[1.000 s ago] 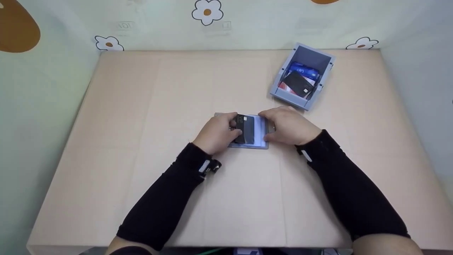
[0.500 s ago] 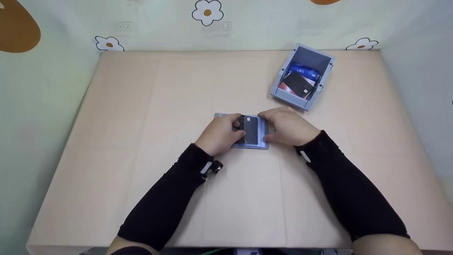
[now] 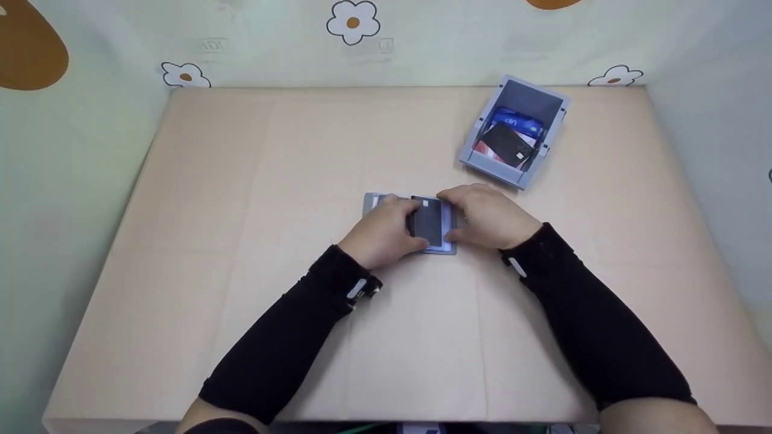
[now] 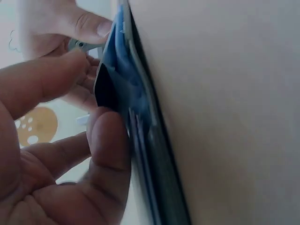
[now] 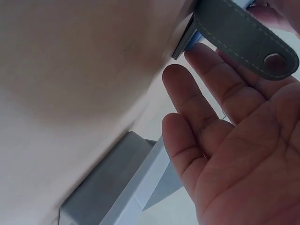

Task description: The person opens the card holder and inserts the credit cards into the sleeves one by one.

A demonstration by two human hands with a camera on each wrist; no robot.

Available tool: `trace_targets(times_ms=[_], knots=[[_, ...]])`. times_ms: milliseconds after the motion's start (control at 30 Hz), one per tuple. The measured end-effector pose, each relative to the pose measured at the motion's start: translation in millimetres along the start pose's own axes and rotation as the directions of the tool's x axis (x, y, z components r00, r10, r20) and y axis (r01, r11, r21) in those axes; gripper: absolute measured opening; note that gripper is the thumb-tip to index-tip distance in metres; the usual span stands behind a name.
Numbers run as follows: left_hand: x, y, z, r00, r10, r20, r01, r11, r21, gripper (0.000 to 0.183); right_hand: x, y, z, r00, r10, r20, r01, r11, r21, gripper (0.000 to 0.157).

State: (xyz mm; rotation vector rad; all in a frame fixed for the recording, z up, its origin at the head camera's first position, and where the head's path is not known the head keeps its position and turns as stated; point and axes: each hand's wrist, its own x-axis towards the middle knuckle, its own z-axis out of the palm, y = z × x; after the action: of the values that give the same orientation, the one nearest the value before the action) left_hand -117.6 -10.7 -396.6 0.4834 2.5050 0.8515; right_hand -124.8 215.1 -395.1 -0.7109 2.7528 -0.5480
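Note:
A grey card holder (image 3: 368, 202) lies spread on the table with its clear sleeve (image 3: 447, 220) facing up. In that sleeve sits a black card (image 3: 429, 224) with a chip near its top. My left hand (image 3: 381, 234) holds the card's left end, index finger near the top edge and thumb near the bottom. At the holder's right end, my right hand (image 3: 496, 218) pinches the edge with thumb and index finger. The right wrist view shows a snap strap (image 5: 248, 42) over that hand's loose fingers. In the left wrist view the sleeve's mouth gapes around the dark card (image 4: 104, 86).
Behind my right hand stands a grey bin (image 3: 491, 175), turned at an angle. It contains another black card (image 3: 508, 143), a blue card (image 3: 518, 122) and something red and white beneath. A patterned curtain (image 3: 271, 36) borders the table's back edge.
The black card has slid right, deeper under the clear sleeve, and my left hand has moved right with it. Its thumb has shifted toward the card's lower edge. My right hand has stayed nearly still.

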Motion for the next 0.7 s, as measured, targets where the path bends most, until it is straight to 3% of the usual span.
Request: trace_targets(times_ms=[333,700], knots=[[1.7,12.5,6.5,0.999,0.049,-0.001,-0.048,0.984,0.172,0.094,0.3,1.8,-0.3,0.999,-0.023,-0.027,0.023,1.0,-0.001,0.077],[1.7,17.5,13.4,0.998,0.063,-0.028,-0.051,0.951,0.303,0.087,0.4,1.1,-0.6,1.0,-0.004,-0.005,0.004,1.0,-0.002,0.079]])
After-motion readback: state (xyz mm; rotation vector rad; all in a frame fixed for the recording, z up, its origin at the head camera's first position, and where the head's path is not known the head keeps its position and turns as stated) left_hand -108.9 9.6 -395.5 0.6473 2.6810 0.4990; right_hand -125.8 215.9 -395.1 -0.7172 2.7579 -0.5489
